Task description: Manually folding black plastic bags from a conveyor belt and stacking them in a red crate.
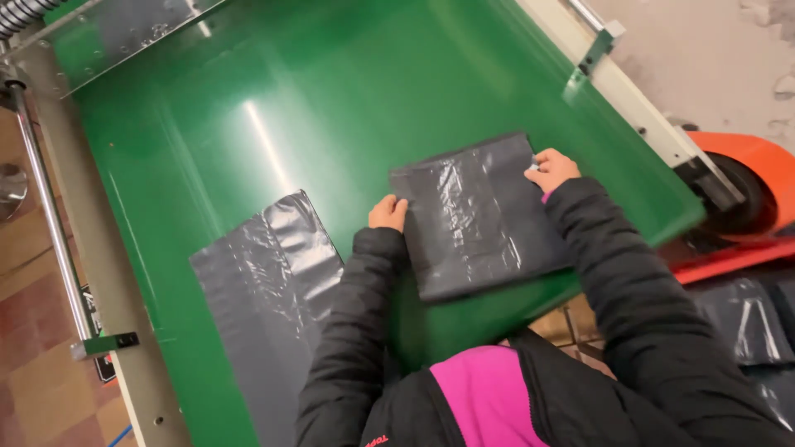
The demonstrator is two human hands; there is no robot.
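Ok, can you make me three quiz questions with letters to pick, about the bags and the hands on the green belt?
1. Where is the left hand?
A. At the left edge of the folded bag
B. On the orange roll
C. On the metal rail

2. How many grey bags lie on the green belt?
A. One
B. Two
C. Five

3. How does the flat bag lie?
A. Held up in the air
B. Rolled into a tube
C. Spread out, with no hand on it

Answers:
1. A, the left hand's fingers rest at the folded bag's left edge, while the right hand is at its far right corner.
2. B, one folded bag and one flat bag show on the belt.
3. C, it lies spread out beside the left sleeve, apart from both hands.
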